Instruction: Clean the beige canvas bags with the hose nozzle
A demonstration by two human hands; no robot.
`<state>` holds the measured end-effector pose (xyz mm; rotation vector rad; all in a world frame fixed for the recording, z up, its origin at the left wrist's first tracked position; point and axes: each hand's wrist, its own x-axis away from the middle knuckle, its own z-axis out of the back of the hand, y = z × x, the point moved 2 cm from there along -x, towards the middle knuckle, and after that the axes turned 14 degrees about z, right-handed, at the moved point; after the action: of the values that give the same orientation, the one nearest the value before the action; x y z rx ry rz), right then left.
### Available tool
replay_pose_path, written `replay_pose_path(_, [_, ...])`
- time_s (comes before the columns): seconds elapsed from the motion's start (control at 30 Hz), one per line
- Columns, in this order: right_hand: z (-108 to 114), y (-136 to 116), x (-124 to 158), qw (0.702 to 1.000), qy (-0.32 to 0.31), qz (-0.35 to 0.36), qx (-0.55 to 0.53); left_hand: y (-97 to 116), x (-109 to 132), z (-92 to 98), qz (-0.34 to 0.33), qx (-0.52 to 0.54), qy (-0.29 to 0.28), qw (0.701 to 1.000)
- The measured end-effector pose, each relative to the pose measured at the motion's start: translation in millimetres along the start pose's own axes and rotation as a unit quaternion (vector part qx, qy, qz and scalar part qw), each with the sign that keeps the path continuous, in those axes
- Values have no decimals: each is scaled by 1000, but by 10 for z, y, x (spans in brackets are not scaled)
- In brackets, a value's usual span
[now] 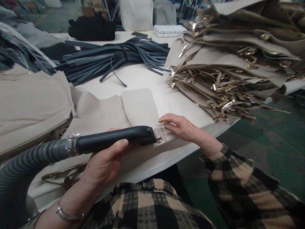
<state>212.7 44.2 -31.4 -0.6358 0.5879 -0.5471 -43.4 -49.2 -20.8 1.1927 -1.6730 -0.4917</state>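
My left hand (pixel 108 162) is wrapped round the black hose nozzle (pixel 116 139), its thumb along the near side. The nozzle's mouth lies close to a gold-coloured ring (pixel 159 139) and a clear plastic tab at the narrow end of a beige leather-like piece (pixel 140 106). Beside that end is my right hand (pixel 182 127), its thumb and forefinger apart and the tips touching or just above the tab. Beneath the nozzle and to its left spreads a larger beige panel (pixel 100 111). The nozzle hides part of both beige pieces.
A corrugated hose (pixel 40 160) curves down at the left. A tall pile of beige pieces with gold fittings (pixel 228 66) rises on the right. Dark blue straps (pixel 116 55), tied in a bundle, lie across the back of the white table (pixel 157 163). More beige goods (pixel 33 105) stand at the left.
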Motion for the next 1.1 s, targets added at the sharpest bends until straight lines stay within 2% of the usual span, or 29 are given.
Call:
replay_pose_path(0.13, [-231, 178, -240, 991, -85, 59, 80, 106, 140, -87, -27, -10, -15, 999])
replay_pose_path(0.23, [-248, 238, -296, 987, -108, 78, 91, 87, 139, -212, -8, -38, -22, 999])
replay_pose_path(0.33, [-191, 250, -285, 989, -103, 81, 61, -30, 46, -316, 12, -71, 1, 997])
replay_pose_path(0.43, [-120, 249, -264, 995, -90, 32, 4, -153, -32, -373, -1, -96, 19, 995])
replay_pose_path(0.53, [-68, 247, -264, 995, -72, -44, -47, -221, -9, -384, -6, -133, -4, 991])
replay_pose_path(0.6, [-64, 243, -277, 994, -70, -67, -58, -227, 65, -354, -7, -165, -19, 986])
replay_pose_path(0.77, [-135, 236, -282, 998, -41, -51, -17, -214, 228, -263, -9, -213, -53, 975])
replay_pose_path(0.97, [-173, 217, -228, 999, -19, -34, 23, -314, 83, -344, 1, -181, -59, 982])
replay_pose_path(1.1, [-159, 225, -204, 999, -25, -37, 23, -223, 136, -266, 23, -171, -74, 982])
